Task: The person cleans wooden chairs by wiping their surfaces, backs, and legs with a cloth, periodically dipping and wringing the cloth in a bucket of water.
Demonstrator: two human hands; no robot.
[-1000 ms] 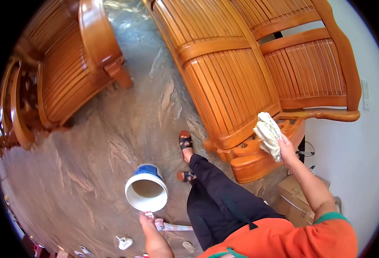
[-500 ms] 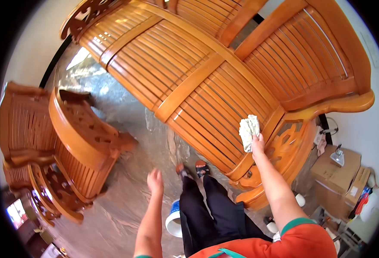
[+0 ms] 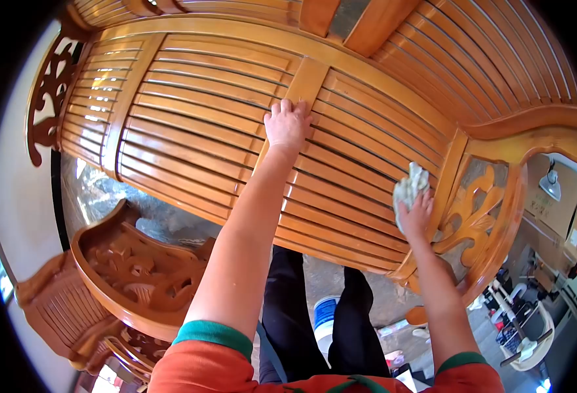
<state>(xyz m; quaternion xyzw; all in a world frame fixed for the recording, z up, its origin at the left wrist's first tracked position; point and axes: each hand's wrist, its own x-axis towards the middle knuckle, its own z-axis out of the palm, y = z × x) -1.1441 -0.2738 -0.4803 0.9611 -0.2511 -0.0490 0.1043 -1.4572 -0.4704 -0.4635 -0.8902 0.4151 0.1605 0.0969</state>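
Observation:
A long wooden bench [image 3: 190, 111] with a slatted seat fills the upper part of the view. My left hand [image 3: 287, 124] lies palm down on the seat's broad middle crosspiece, fingers spread and holding nothing. At the right end of the seat, my right hand [image 3: 417, 215] grips a pale crumpled cloth [image 3: 409, 187]. The cloth lies over the slats beside the carved armrest [image 3: 478, 216]. My right fingers wrap partly over it, and some of its underside is hidden.
Lower left stands a carved wooden armchair [image 3: 138, 262]. A blue and white bucket [image 3: 324, 318] is on the floor between my legs. Behind the armrest are a cardboard box [image 3: 550, 190] and a white round-seated stool or chair [image 3: 537, 340].
My left hand has come up from beside my body onto the seat. My right hand has lowered the cloth onto the slats. The view has moved closer to the bench.

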